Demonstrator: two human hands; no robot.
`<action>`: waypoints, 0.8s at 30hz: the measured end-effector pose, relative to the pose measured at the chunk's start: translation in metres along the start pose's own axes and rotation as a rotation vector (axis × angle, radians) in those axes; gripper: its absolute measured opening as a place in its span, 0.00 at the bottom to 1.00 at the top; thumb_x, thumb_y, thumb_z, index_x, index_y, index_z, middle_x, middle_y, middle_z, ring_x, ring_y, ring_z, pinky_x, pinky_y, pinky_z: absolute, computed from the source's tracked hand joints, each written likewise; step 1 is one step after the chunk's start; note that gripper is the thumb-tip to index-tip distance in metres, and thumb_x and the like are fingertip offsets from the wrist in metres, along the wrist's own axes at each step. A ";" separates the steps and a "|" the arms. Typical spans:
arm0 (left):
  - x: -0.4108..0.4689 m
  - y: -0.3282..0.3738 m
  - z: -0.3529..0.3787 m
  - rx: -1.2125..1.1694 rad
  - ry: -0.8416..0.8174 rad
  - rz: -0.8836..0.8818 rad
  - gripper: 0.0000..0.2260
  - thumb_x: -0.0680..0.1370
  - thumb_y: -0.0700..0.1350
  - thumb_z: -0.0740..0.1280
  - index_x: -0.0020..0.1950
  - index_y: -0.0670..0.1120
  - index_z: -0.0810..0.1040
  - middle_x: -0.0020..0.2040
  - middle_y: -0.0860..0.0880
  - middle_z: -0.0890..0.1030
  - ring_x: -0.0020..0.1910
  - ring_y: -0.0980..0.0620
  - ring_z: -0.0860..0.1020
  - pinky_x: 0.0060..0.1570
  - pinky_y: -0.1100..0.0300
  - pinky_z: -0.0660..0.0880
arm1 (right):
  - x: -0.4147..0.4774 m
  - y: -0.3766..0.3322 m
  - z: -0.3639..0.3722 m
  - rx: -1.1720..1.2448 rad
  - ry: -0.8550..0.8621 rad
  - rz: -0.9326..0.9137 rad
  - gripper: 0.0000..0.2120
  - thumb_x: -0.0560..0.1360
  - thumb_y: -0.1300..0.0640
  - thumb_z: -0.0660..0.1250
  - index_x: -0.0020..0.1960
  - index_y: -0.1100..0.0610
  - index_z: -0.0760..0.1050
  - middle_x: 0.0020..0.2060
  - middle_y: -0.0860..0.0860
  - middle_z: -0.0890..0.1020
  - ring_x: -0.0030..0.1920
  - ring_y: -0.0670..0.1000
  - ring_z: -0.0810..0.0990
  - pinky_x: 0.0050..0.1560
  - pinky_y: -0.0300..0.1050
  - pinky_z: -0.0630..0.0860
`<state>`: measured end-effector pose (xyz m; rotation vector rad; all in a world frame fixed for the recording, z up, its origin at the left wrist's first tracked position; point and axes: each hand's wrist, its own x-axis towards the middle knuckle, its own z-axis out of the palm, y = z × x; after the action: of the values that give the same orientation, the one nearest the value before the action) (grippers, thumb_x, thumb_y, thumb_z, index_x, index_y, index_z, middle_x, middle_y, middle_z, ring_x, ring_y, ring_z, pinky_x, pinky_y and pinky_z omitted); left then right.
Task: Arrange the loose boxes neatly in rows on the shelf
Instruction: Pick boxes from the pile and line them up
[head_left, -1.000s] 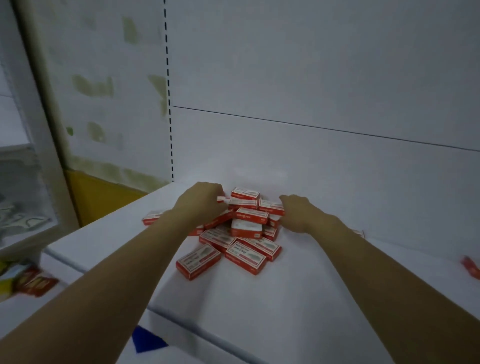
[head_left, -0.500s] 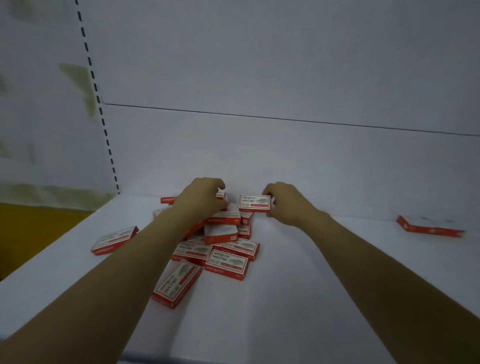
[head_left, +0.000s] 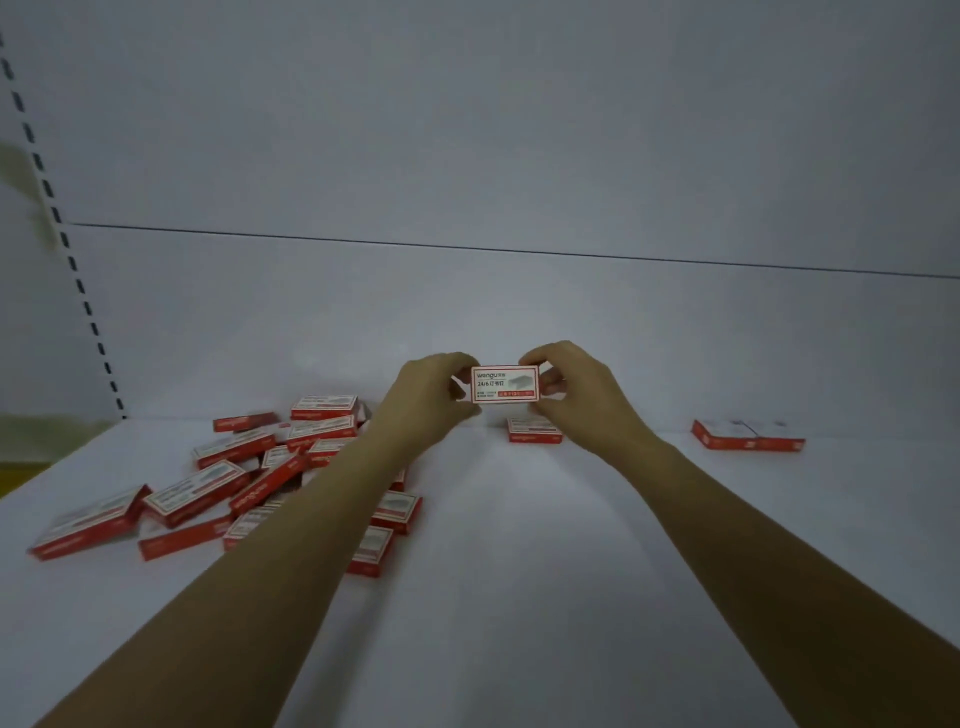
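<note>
I have both hands raised over the white shelf (head_left: 519, 571), near its back edge, and between them they hold one small red-and-white cardboard box (head_left: 505, 383) clear of the surface, its printed face turned toward the camera. My left hand (head_left: 428, 397) pinches the box's left end with thumb and fingertips; my right hand (head_left: 574, 387) pinches the right end the same way, fingers curled over the top and thumb beneath. Just below the held box, close to the back edge, a second red box (head_left: 535, 431) lies flat on the shelf, partly hidden by my right hand. Toward the shelf's left side sits the loose heap of red-and-white boxes (head_left: 244, 467), lying at all angles, some overlapping or leaning on one another, and my left forearm crosses in front of the heap's right part. A few stragglers lie nearer the front of that pile, one box (head_left: 83, 522) almost at the left edge. Far off toward the right, against the back edge, another flat red box pair (head_left: 748, 441) rests well apart from everything else; I cannot tell whether it is one box or two side by side. Behind it all rises the plain white back panel (head_left: 519, 156).
</note>
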<state>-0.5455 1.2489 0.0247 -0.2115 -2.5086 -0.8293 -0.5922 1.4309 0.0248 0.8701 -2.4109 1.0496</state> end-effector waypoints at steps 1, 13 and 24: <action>0.001 0.004 0.004 -0.015 0.008 -0.004 0.20 0.70 0.38 0.73 0.62 0.44 0.76 0.54 0.49 0.81 0.45 0.52 0.79 0.48 0.64 0.74 | -0.001 0.005 -0.004 0.005 0.007 -0.002 0.17 0.69 0.66 0.71 0.55 0.54 0.75 0.52 0.48 0.77 0.45 0.45 0.78 0.44 0.27 0.74; 0.004 0.024 0.055 -0.972 -0.023 -0.580 0.18 0.70 0.54 0.72 0.48 0.39 0.80 0.39 0.45 0.82 0.35 0.52 0.80 0.36 0.62 0.76 | -0.019 0.051 -0.015 0.916 -0.150 0.472 0.10 0.75 0.55 0.66 0.51 0.60 0.79 0.45 0.56 0.82 0.42 0.52 0.81 0.46 0.42 0.78; 0.016 0.027 0.089 -1.003 -0.047 -0.802 0.22 0.68 0.60 0.72 0.42 0.40 0.81 0.27 0.48 0.75 0.25 0.54 0.71 0.25 0.64 0.70 | -0.017 0.067 -0.003 0.988 -0.106 0.648 0.11 0.75 0.52 0.64 0.43 0.59 0.78 0.30 0.53 0.78 0.28 0.49 0.72 0.31 0.40 0.67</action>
<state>-0.5878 1.3233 -0.0158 0.4977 -1.9405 -2.3551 -0.6243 1.4757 -0.0174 0.3452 -2.2221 2.5990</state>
